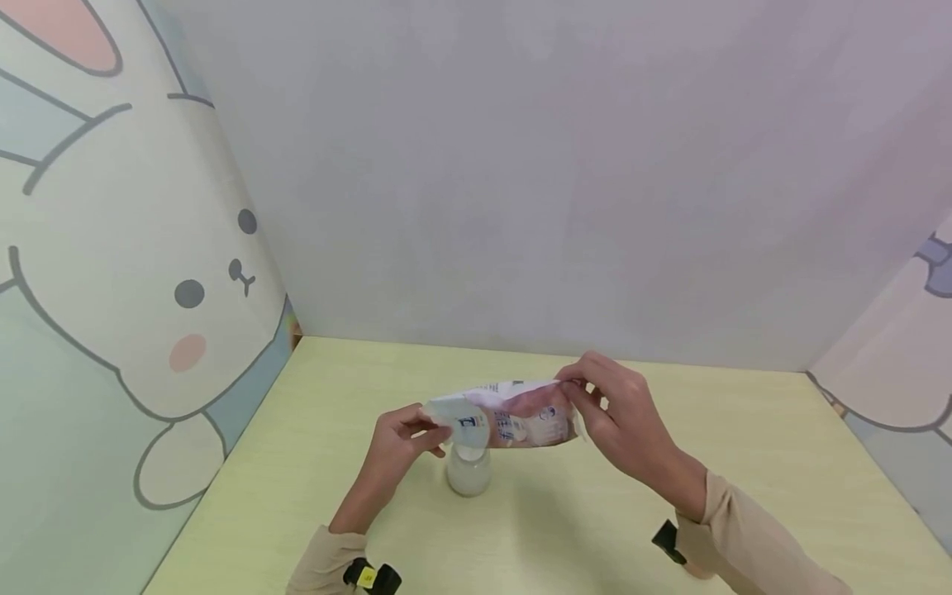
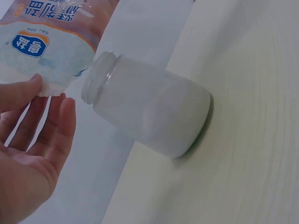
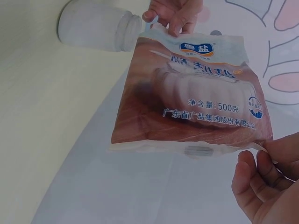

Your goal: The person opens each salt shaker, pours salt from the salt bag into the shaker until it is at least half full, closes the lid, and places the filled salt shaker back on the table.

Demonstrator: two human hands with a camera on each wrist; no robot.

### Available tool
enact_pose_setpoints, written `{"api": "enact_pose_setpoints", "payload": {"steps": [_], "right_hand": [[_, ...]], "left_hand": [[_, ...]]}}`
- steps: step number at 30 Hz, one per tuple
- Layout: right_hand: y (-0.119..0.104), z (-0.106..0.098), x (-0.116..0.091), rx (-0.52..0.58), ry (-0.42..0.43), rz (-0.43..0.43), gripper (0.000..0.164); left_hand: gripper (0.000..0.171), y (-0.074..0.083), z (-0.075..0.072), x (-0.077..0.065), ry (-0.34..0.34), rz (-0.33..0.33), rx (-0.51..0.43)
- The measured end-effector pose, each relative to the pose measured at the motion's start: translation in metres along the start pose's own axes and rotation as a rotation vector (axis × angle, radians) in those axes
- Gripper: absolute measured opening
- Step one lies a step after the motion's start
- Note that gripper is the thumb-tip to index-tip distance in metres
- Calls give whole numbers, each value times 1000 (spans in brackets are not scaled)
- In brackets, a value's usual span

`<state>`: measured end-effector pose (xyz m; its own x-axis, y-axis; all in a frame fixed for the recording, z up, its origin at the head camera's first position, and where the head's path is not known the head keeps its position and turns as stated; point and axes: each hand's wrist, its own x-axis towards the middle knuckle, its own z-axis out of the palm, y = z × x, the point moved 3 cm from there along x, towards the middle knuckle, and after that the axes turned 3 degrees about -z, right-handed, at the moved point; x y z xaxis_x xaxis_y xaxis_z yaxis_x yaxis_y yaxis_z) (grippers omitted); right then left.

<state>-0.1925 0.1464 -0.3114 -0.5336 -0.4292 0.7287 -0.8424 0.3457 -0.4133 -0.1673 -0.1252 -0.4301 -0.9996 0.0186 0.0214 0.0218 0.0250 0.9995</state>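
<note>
A salt bag (image 1: 524,417), pinkish brown with a pale blue end, is stretched sideways between both hands above the table. My left hand (image 1: 397,450) pinches its pale blue end between thumb and fingers. At the opposite end, my right hand (image 1: 621,413) pinches a corner of the bag; in the right wrist view the packet (image 3: 196,93) looks flat and reads 500克. Just below the bag's left end stands an upright jar (image 1: 468,475), its mouth partly hidden by the bag in the head view. Up close, this clear jar (image 2: 152,107) has a threaded, lidless neck and holds white contents.
The pale yellow table (image 1: 357,372) meets a plain grey wall (image 1: 521,165) at the back. Rabbit-printed panels (image 1: 149,273) flank it on the left and right. A small round pale thing (image 1: 697,571) shows partly from under the right sleeve.
</note>
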Motion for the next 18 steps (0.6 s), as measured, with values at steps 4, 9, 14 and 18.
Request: {"api": "enact_pose_setpoints", "payload": {"steps": [4,9,14,18], "right_hand": [[0,0,1,-3,2,2,28],[0,0,0,3,2,5,27],[0,0,1,0,-2,14,27],[-1,0,1,2,-2,13,26]], "left_hand": [[18,0,0,0,4,5,1],[21,0,0,0,-1,16,13],[22,0,0,0,-1,23,13],[23,1,0,0,-3,20,15]]}}
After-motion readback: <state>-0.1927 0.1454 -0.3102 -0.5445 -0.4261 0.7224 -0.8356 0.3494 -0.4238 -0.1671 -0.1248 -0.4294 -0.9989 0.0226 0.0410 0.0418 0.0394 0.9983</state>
